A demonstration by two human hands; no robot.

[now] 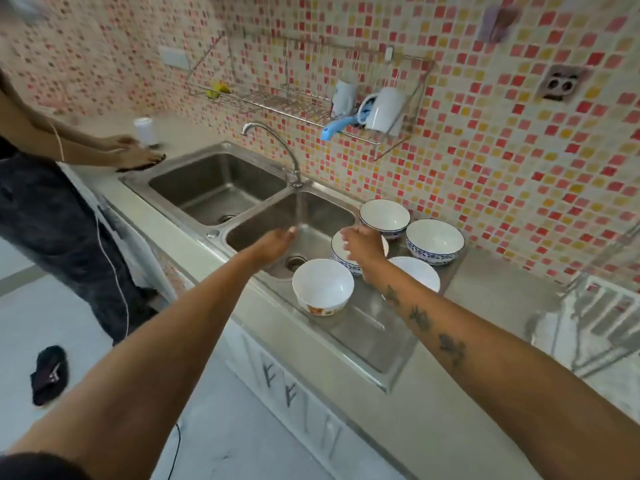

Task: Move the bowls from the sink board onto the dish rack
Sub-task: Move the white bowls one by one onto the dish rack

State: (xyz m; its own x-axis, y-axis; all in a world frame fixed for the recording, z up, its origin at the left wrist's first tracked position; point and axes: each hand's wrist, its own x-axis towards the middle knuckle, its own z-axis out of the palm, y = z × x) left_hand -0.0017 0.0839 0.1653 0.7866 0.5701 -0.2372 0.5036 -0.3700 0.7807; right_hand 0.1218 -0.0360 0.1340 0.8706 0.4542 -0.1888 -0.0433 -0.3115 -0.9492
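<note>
Several white bowls stand on the steel sink board: one with an orange pattern nearest me, blue-patterned ones at the back and back right, one partly behind my right wrist, and one under my right hand. My right hand hovers over that bowl, fingers apart, holding nothing. My left hand reaches over the right basin, fingertips at the running water, empty. A wire dish rack stands on the counter at the far right.
The faucet runs water into the right basin of a double sink. A wall rack holds mugs and a blue-handled tool. Another person stands at the left, hands on the counter by a white cup.
</note>
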